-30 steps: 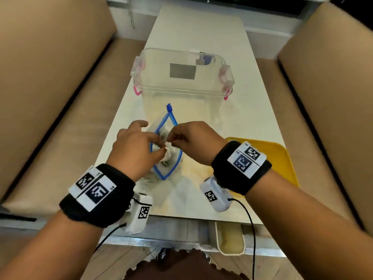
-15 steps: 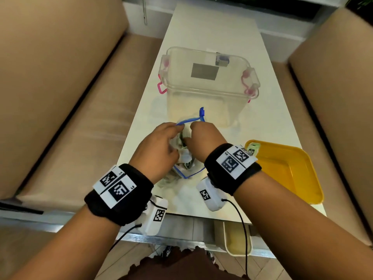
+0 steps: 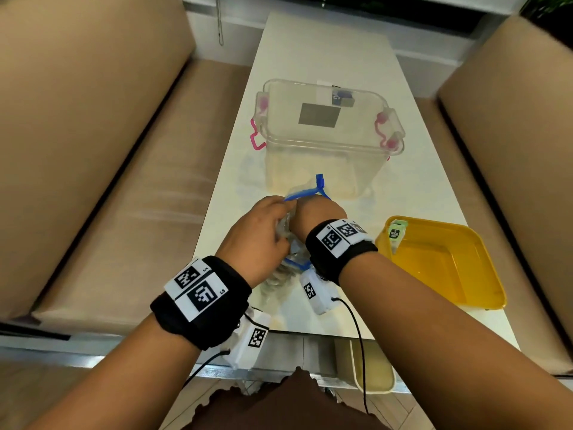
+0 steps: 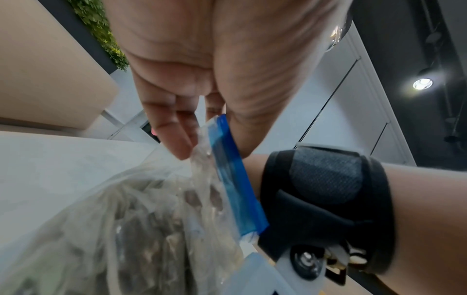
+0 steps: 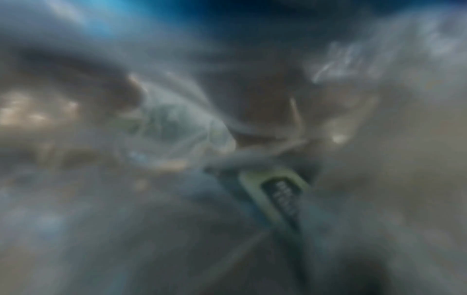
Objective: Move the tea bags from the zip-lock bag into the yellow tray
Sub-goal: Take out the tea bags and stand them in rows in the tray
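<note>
On the left, the left hand (image 3: pixel 254 240) pinches the blue zip edge of the zip-lock bag (image 4: pixel 235 179) between thumb and fingers. I think it holds this edge so that the mouth stays open and the soft bag does not slide on the white table (image 3: pixel 325 51). The tea bags (image 4: pixel 151 229) lie as a dark heap in the lower part of the bag.

In the middle, the right hand (image 3: pixel 316 215) is pushed into the bag's mouth, probably to take a tea bag. Its fingers are hidden and its own camera is blurred, so I cannot tell if they hold something.

Behind stands a clear plastic box (image 3: pixel 328 131).

On the right, the yellow tray (image 3: pixel 483 293) waits near the right arm, with one tea bag (image 3: pixel 396 235) already on its near-left rim.
</note>
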A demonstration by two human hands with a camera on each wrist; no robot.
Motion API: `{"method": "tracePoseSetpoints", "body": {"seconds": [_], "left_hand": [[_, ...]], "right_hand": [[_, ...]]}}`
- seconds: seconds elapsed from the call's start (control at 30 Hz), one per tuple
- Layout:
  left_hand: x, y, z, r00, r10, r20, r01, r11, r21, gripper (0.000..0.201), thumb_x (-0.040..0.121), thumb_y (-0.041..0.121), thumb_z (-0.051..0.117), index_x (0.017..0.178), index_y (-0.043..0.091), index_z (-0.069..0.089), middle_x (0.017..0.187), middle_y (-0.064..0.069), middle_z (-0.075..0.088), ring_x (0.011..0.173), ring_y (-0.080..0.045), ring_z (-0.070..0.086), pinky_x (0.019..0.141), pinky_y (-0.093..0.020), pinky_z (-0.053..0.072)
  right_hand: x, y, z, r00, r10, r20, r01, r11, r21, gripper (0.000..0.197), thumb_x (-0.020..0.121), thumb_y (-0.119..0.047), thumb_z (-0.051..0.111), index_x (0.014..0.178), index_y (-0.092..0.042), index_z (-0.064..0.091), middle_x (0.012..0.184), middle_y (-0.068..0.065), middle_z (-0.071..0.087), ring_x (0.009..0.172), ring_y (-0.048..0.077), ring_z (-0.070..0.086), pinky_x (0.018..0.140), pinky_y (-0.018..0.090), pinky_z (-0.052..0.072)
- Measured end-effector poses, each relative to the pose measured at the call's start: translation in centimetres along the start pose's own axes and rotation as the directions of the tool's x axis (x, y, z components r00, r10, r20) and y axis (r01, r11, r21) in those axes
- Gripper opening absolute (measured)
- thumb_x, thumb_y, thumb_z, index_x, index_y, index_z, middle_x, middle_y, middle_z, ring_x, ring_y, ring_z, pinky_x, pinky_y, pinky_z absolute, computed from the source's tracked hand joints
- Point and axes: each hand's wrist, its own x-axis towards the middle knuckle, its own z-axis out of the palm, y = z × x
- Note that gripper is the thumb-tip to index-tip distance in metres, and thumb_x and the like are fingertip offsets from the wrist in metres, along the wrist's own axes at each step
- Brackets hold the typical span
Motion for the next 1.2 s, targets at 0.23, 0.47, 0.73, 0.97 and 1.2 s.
{"method": "tracePoseSetpoints", "body": {"seconds": [0.23,0.47,0.73,0.97,1.2], "left_hand": [[0.4,-0.6,-0.7,1.0,-0.01,-0.024,0.01,1.0,0.024,0.064,0.08,0.003,0.06,0.14,0.02,0.046,0.144,0.004,0.042,0.123,-0.01,0.047,0.089,-0.005,0.024],[1.0,-0.3,-1.0,1.0,-0.011,-0.028,0.012,0.999,0.03,0.062,0.081,0.004,0.061,0.14,0.017,0.045,0.141,0.002,0.043,0.119,-0.013,0.05,0.086,-0.003,0.024],[1.1,0.3,-1.2,0.998,-0.042,-0.036,0.044,0.997,0.069,0.054,0.088,0.015,0.058,0.141,0.019,0.044,0.144,0.004,0.04,0.113,-0.013,0.053,0.088,-0.009,0.027],[0.3,2.1,-1.2,0.992,-0.052,-0.112,0.063,0.994,0.091,0.033,0.092,0.028,0.057,0.126,0.025,0.058,0.147,0.004,0.034,0.109,-0.033,0.055,0.098,-0.037,0.042],[1.3,5.7,0.4,0.943,0.098,-0.318,-0.13,0.988,-0.081,0.031,0.098,0.031,0.043,0.119,0.014,0.058,0.124,0.0,0.05,0.11,0.003,0.048,0.096,-0.024,0.043]], "right_hand": [[-0.5,0.2,1.3,0.98,0.001,-0.199,0.011,0.998,0.059,0.011,0.089,-0.016,0.05,0.079,-0.015,0.053,0.075,0.001,0.05,0.072,0.025,0.054,0.062,0.03,0.04],[-3.2,1.0,0.8,0.908,-0.089,-0.41,0.138,0.986,0.091,0.019,0.09,-0.024,0.05,0.074,-0.015,0.048,0.084,0.002,0.042,0.069,0.026,0.05,0.058,0.03,0.035],[-5.2,3.9,0.2,0.852,0.04,-0.522,0.235,0.861,0.451,0.022,0.085,-0.035,0.064,0.089,-0.014,0.068,0.091,-0.001,0.057,0.076,0.014,0.051,0.066,0.025,0.036],[-6.4,6.5,-0.8,0.885,0.069,-0.46,0.333,0.597,0.73,0.01,0.082,-0.024,0.071,0.082,-0.015,0.071,0.069,-0.001,0.066,0.06,0.023,0.059,0.057,0.036,0.051],[-7.2,9.2,-2.1,0.826,0.098,-0.555,0.407,0.577,0.708,0.018,0.078,-0.026,0.074,0.088,-0.012,0.07,0.092,0.0,0.065,0.079,0.013,0.06,0.073,0.038,0.052]]}}
